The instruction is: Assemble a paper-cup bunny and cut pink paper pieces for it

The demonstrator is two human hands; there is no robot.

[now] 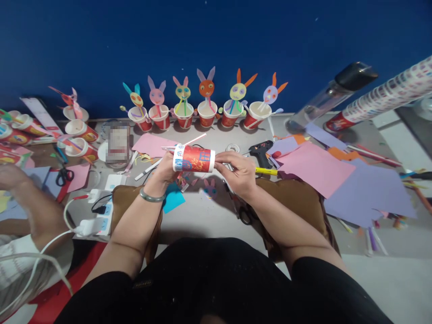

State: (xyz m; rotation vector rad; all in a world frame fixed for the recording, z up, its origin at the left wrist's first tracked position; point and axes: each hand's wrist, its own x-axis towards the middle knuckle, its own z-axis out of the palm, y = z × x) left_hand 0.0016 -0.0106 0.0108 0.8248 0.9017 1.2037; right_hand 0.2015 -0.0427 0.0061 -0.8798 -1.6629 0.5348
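Note:
A red paper cup with a white rim and blue drawn marks is held sideways above the table, its rim end to the left. My left hand is closed around that rim end, its fingers partly hidden behind the cup. The fingers of my right hand pinch the base end. A thin striped straw shows just above the cup. From behind my right hand sticks out a yellow tool; whether the hand holds it I cannot tell. Below the cup lies a paper rabbit face beside a blue paper piece.
Several cups with paper rabbits line the blue wall. A black glue gun, scissors and coloured paper sheets lie rightward. At left are a power strip, cables and another person's arm. A tall cup stack leans right.

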